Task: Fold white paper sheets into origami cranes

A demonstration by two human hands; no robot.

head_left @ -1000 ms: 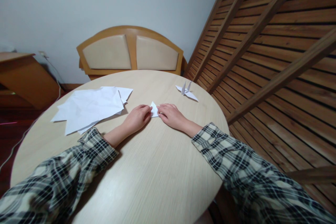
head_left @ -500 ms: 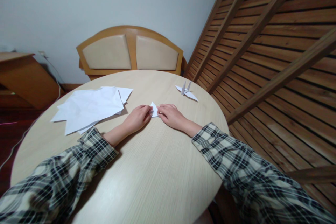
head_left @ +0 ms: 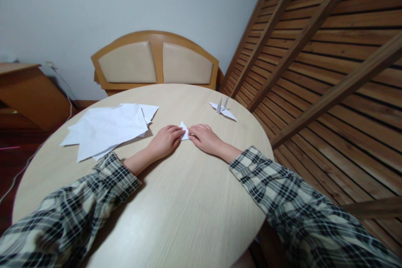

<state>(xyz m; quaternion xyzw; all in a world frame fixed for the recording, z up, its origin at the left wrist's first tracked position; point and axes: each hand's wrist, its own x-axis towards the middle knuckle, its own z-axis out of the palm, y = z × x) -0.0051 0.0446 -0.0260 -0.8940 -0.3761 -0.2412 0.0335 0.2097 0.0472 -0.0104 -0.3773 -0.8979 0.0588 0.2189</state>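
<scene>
A small folded piece of white paper (head_left: 184, 135) lies on the round table between my hands, its pointed tip facing the far side. My left hand (head_left: 167, 139) presses its fingers onto the paper's left side. At the right edge, my right hand (head_left: 205, 138) has its thumb and fingers closed on the paper. Both hands rest low on the tabletop and cover much of the piece. Beyond my right hand stands a finished white paper crane (head_left: 223, 111) with its wings spread.
Several white paper sheets (head_left: 109, 127) lie in an untidy pile on the left of the round table (head_left: 176, 217). A wooden headboard (head_left: 159, 60) stands behind the table. Wooden slats (head_left: 314, 75) lean close along the right side, and a cabinet (head_left: 25, 96) is at far left.
My left fingers have stretched out and shifted slightly right, from pinching the paper's left edge to lying over it. The right hand stays in place.
</scene>
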